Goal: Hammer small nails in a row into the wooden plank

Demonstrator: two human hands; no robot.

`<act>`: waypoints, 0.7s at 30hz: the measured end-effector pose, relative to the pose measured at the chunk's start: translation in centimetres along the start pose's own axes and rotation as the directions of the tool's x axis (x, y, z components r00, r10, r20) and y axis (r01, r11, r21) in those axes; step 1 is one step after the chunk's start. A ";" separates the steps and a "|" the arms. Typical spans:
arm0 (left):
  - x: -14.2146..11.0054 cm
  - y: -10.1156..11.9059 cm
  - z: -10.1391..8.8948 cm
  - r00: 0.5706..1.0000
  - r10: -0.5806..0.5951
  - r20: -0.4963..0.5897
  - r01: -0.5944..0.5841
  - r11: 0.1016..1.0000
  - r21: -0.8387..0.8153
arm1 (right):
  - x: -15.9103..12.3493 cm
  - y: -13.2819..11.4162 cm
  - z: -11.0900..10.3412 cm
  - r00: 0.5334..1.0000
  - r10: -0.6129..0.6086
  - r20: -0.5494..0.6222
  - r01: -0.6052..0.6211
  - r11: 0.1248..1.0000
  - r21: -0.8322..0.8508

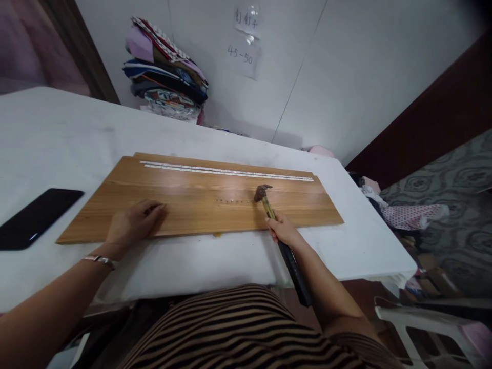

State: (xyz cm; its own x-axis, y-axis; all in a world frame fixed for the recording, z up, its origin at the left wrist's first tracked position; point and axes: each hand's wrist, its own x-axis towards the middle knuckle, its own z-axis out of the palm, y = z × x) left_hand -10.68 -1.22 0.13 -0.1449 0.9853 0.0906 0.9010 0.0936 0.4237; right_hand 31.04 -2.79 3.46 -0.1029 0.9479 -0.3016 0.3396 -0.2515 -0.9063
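My right hand grips a claw hammer partway along its handle. The rusty head is over the right half of a brown wooden board, and the black grip end hangs past the table's front edge. Across the board's middle runs a short row of small nails, left of the hammer head. My left hand rests on the left part of the board, its thumb and fingers pinched together. Whatever is between those fingertips is too small to make out. Two white measuring strips lie along the board's far side.
The board lies on a white-covered table. A black phone is to the left of the board. Folded fabrics are stacked by the wall at the back. A white plastic stool stands at lower right.
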 end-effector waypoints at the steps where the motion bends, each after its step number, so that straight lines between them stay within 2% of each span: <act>1: 0.0 0.1 0.0 1.000 0.007 0.002 -0.007 1.000 -0.005 | 0.0 0.0 0.0 1.000 0.004 0.002 -0.004 1.000 -0.002; 7: -0.1 0.3 -0.2 1.000 -0.002 0.028 0.003 1.000 -0.009 | -0.4 -0.1 0.0 1.000 -0.004 0.008 0.004 1.000 0.012; 12: -0.2 0.3 -0.2 1.000 0.022 -0.006 -0.023 0.999 -0.029 | -0.3 -0.2 0.0 1.000 0.015 0.000 -0.015 1.000 0.003; 21: -0.1 0.3 -0.2 1.000 -0.014 0.028 0.014 1.000 -0.024 | 0.2 -0.5 0.0 1.000 -0.018 0.004 0.018 1.000 -0.002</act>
State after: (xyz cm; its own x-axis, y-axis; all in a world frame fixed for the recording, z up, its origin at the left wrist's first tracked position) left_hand -10.51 -1.37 0.45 -0.1458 0.9875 0.0598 0.8887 0.1041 0.4465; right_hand 30.84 -2.46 3.80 -0.1130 0.9513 -0.2869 0.3395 -0.2344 -0.9109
